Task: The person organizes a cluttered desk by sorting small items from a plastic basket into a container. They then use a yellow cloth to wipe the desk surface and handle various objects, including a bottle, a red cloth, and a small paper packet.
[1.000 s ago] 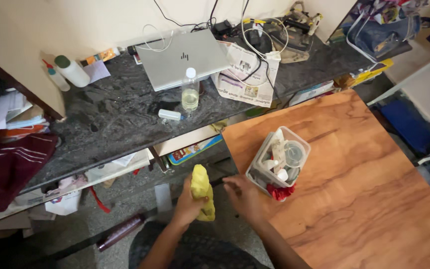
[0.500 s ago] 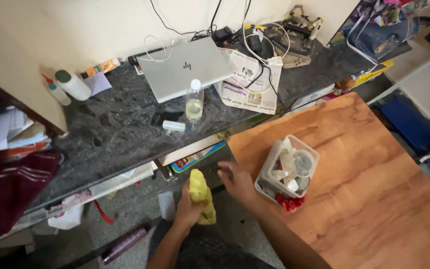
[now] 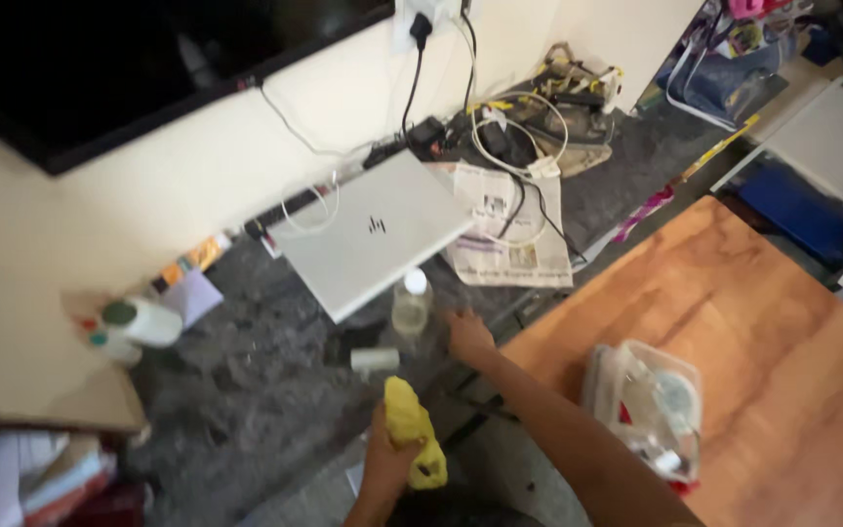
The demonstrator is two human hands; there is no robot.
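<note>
My left hand [image 3: 385, 466] grips a crumpled yellow cloth [image 3: 410, 436] low in the middle of the view. My right hand [image 3: 467, 335] is stretched forward over the edge of the dark stone counter [image 3: 256, 381], fingers loosely apart, holding nothing. It hovers just right of a small clear plastic bottle [image 3: 409, 303] with a white cap that stands on the counter. A short white cylinder [image 3: 374, 360] lies in front of the bottle.
A closed silver laptop [image 3: 371, 233] lies behind the bottle, with a newspaper [image 3: 509, 239], tangled cables [image 3: 509, 127] and an iron to its right. White bottles [image 3: 139, 322] stand far left. A clear tub [image 3: 648, 405] of small items sits on the wooden table [image 3: 773, 332].
The view has tilted up and blurred. My right hand has left the tub's side and reached forward toward the clear bottle. My left hand still holds the yellow cloth.
</note>
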